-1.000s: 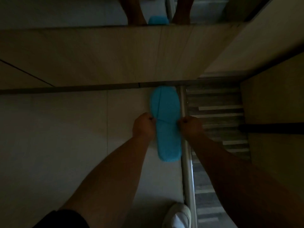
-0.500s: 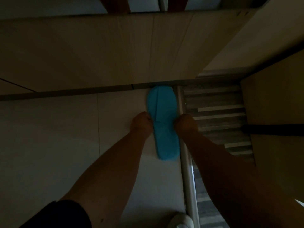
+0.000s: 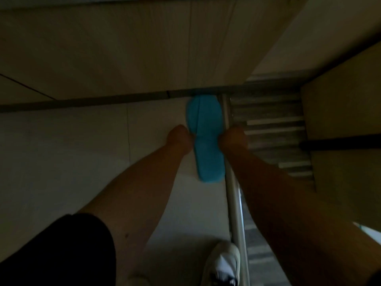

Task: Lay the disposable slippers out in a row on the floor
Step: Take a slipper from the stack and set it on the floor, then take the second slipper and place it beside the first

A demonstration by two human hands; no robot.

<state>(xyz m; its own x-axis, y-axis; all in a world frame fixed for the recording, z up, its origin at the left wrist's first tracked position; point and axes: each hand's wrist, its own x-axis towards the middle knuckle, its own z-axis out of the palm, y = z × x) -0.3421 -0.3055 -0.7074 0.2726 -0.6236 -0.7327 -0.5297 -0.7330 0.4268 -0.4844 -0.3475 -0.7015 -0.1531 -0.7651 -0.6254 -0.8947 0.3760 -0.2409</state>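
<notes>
A bright blue disposable slipper (image 3: 205, 139) lies lengthwise over the pale floor, its toe end close to the dark baseboard of the wooden wall. My left hand (image 3: 180, 139) grips its left edge at the waist and my right hand (image 3: 234, 139) grips its right edge. Both fists are closed, fingers hidden beneath. Whether the slipper touches the floor I cannot tell. No other slipper is visible.
A metal threshold strip (image 3: 233, 195) runs down the floor just right of the slipper, with striped flooring (image 3: 272, 129) beyond it. A wooden panel wall (image 3: 123, 48) stands ahead. My white shoe (image 3: 223, 265) is at the bottom. Pale floor (image 3: 61, 162) stretches left.
The view has dipped lower toward the floor; the hands and slipper stay together in nearly the same spot by the threshold strip, grip unchanged.
</notes>
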